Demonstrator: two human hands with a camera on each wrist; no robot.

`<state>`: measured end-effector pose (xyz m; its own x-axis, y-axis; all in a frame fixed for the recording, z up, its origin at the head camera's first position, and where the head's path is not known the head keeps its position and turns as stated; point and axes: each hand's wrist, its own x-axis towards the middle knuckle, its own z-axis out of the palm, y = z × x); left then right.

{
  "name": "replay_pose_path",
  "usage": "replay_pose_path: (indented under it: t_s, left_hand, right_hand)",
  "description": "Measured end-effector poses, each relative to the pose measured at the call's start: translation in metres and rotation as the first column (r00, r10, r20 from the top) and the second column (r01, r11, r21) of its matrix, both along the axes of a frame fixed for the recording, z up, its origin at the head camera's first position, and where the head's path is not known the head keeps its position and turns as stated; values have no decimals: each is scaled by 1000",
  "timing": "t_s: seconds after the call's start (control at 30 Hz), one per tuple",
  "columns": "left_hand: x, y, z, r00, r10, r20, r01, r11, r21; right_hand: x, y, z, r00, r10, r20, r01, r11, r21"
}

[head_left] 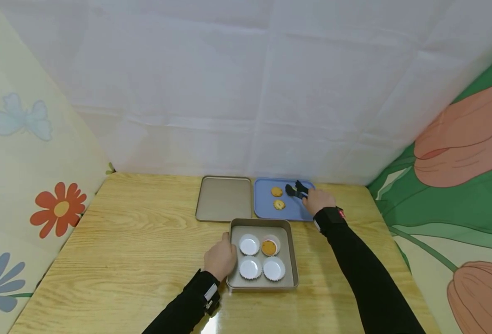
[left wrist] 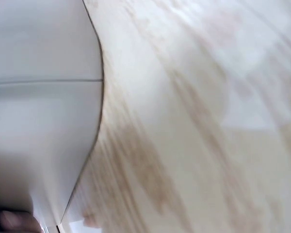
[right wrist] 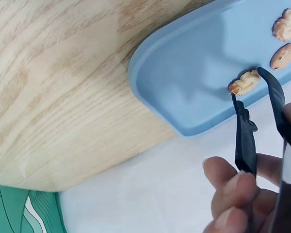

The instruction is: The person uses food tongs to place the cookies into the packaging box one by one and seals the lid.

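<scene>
Currently the right hand (head_left: pixel 321 200) has its fingers curled round black-tipped tongs (right wrist: pixel 246 145), whose tips stand at either end of a cookie (right wrist: pixel 245 83) on the blue tray (head_left: pixel 266 212). Nearer the person, the left hand (head_left: pixel 220 258) rests against the square pan's (head_left: pixel 289 253) left side, though whether its fingers grip it cannot be told.

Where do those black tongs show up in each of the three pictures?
Head: black tongs right of centre, held by the right hand over the blue tray.
Left wrist: not in it.
Right wrist: the tongs rise from the lower right, tips at either end of a cookie.
Shared landmark: the wood-grain table, visible in all three.
</scene>
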<state>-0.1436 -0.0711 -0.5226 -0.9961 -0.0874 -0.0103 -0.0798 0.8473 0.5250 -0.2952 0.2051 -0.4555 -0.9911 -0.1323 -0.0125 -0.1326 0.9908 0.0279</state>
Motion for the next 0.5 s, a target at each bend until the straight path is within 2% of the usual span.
replay_pose_path:
  t_s: [0.13, 0.23, 0.5]
  left_hand:
    - [0, 0, 0, 1000, -1, 5, 1, 1000, -3]
    - [-1, 0, 1, 1000, 0, 7, 0, 1000, -1]
    - [0, 0, 3, 1000, -12, 6, 12, 1000, -3]
  right_hand:
    - [0, -1, -2, 999, 15, -51, -14, 1000, 7]
    - [0, -2, -1, 998, 15, -54, -14, 1000, 17]
    - [-1, 0, 5, 997, -18, 79, 16, 1000, 25]
